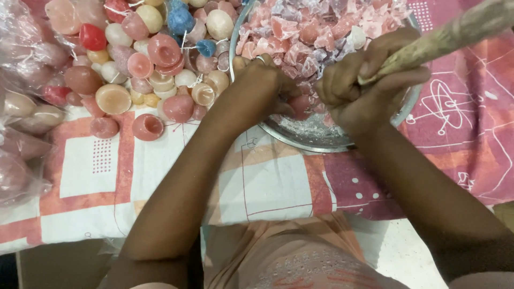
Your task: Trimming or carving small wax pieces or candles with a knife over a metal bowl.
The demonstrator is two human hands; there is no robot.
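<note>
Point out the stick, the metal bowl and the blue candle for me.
stick [455, 33]: head view, middle of the shaft above the right hand.
metal bowl [316, 140]: head view, bare near rim.
blue candle [180, 20]: head view, centre of the blue lump in the pile.

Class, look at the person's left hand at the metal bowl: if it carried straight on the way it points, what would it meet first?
Most likely the pink wax chunks heaped in the metal bowl: the left hand points into them, though depth is unclear.

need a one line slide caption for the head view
Right hand grips a wooden stick over a metal bowl of pink wax chunks; left hand reaches into it.
</note>
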